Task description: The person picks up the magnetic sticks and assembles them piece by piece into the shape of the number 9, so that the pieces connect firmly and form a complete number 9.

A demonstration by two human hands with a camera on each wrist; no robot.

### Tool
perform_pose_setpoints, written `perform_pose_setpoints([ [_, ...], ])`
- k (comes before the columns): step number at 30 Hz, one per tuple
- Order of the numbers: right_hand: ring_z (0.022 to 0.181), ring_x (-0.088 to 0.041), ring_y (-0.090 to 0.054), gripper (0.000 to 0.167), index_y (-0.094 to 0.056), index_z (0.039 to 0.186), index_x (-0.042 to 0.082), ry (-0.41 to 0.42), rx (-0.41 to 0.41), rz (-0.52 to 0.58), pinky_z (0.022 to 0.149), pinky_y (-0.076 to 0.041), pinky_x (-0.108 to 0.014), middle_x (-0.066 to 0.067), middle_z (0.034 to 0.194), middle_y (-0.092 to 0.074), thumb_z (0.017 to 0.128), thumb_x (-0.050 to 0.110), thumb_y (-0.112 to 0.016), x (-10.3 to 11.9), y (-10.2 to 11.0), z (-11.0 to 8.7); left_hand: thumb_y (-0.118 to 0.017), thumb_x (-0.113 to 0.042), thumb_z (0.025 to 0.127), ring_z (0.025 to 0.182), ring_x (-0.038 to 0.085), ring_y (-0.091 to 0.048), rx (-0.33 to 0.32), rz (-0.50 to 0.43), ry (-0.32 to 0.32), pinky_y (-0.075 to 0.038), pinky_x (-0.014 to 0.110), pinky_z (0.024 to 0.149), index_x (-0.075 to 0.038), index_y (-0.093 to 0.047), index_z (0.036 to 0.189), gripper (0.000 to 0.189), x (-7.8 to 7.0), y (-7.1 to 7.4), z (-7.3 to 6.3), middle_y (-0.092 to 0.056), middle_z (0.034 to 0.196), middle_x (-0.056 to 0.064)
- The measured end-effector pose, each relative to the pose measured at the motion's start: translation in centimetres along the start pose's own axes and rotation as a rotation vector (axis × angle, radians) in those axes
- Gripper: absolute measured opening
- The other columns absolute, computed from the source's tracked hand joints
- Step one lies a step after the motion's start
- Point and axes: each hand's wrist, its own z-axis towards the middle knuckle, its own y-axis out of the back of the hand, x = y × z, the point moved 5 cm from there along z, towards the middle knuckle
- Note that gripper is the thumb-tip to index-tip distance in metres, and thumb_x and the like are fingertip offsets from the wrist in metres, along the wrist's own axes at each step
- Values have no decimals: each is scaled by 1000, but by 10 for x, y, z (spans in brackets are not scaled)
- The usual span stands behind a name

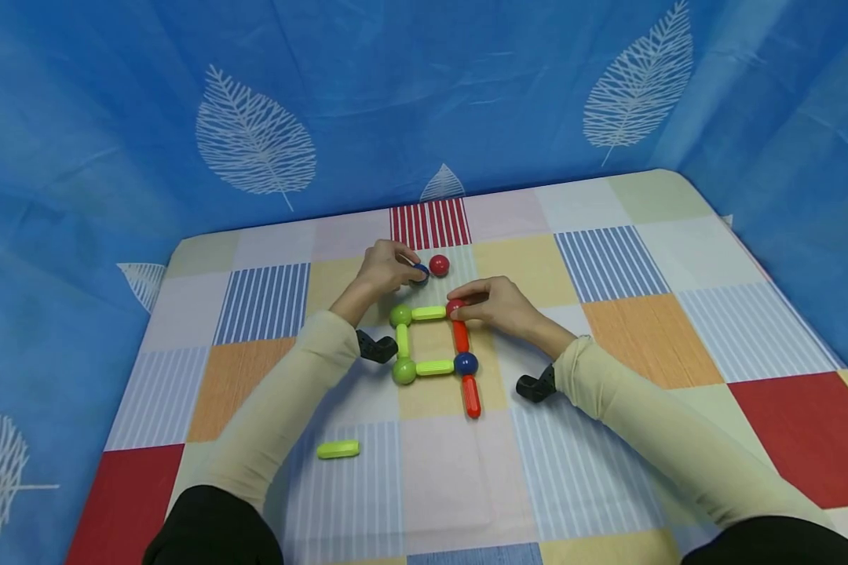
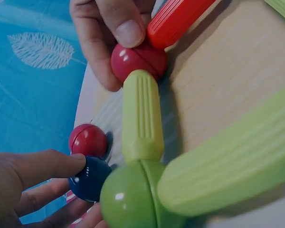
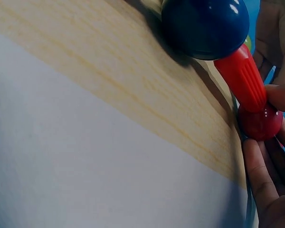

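Observation:
My left hand pinches a loose blue ball between thumb and fingers at the far side of the table. Right beside that ball lies a loose red ball. With thumb and fingers, my right hand holds another red ball, the far right corner of a square of rods and balls. Two green balls form its left corners, and a second blue ball its near right one. Green rods make three sides; a red rod makes the right side.
Another red rod sticks out toward me from the near right corner. Nearer the front left lies a separate green rod. The patchwork tablecloth spreads under everything, and a blue leaf-print curtain stands behind the table.

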Motion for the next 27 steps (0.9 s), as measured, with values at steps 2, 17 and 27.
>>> perform_pose_setpoints([
  [2, 101, -20, -62, 30, -74, 113, 7, -2, -5, 0, 89, -47, -34, -5, 106, -73, 84, 15, -78, 0, 0, 0, -79, -11, 83, 84, 23, -67, -15, 5, 5, -52, 30, 65, -3, -70, 102, 23, 2, 5, -1, -68, 105, 13],
  [17, 100, -21, -60, 31, -73, 114, 7, -7, -3, -4, 87, -47, -33, -5, 107, -72, 85, 14, -77, -1, -2, -2, -75, -9, 85, 103, 32, -58, -213, 27, -23, -48, 34, 76, 3, -67, 112, 30, 85, 80, -75, -64, 113, 20],
  [27, 101, -21, -60, 30, -74, 113, 9, -10, -2, 10, 89, -47, -34, -3, 106, -72, 84, 17, -78, -1, -1, -3, -77, -4, 83, 89, 31, -67, -220, 69, -125, -55, 32, 66, 2, -69, 110, 28, 101, 70, -151, -66, 108, 22],
])
